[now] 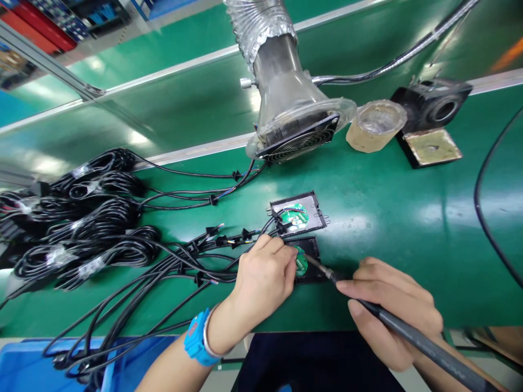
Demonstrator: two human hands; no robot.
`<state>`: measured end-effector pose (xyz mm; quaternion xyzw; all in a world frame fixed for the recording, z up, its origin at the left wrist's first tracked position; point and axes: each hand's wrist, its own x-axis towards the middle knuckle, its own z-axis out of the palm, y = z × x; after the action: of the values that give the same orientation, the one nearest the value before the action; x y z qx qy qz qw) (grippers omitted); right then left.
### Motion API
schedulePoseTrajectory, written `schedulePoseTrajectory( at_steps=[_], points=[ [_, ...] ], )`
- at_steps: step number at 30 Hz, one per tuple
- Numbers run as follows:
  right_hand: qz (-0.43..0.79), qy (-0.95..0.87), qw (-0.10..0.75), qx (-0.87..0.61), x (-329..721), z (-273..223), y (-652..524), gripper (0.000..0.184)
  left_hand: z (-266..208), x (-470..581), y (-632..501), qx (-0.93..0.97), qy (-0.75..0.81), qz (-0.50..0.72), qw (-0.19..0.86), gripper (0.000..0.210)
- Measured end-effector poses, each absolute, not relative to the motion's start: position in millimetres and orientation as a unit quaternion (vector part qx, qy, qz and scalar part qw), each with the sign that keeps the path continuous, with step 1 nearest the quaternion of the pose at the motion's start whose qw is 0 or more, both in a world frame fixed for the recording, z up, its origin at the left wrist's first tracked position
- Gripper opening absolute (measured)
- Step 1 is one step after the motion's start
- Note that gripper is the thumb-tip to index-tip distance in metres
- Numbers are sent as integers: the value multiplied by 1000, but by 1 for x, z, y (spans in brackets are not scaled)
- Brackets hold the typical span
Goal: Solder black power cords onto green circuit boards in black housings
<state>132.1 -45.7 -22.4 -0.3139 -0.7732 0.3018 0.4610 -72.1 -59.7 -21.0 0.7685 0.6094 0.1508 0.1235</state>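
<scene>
left hand (265, 275): at left edge of lower green board (301, 265); fingers bunched, can't tell how tight or on what
right hand (402, 296): fingers closed round soldering iron (412, 333), pen-style, tip at lower board
lower board: in black case (314, 275) on worktop (388, 218)
second case (316, 219): just beyond, board inside
black cables (110, 218): coiled at left

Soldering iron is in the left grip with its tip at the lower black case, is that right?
Not quite: the head view shows the iron in the right grip, not the left. Its tip is indeed at the lower black case.
</scene>
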Motion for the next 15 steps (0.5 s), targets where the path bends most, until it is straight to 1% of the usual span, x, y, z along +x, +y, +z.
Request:
schedulePoseTrajectory(
  at_steps=[3, 8, 15],
  points=[
    [258, -807, 437, -302, 132, -24, -51, 21, -21, -73, -59, 769, 609, 147, 128, 18],
    [207, -847, 426, -241, 131, -31, -57, 21, -21, -73, -58, 769, 610, 141, 126, 18],
    [212, -813, 466, -278, 140, -32, -63, 23, -19, -72, -59, 767, 616, 134, 119, 20]
  ],
)
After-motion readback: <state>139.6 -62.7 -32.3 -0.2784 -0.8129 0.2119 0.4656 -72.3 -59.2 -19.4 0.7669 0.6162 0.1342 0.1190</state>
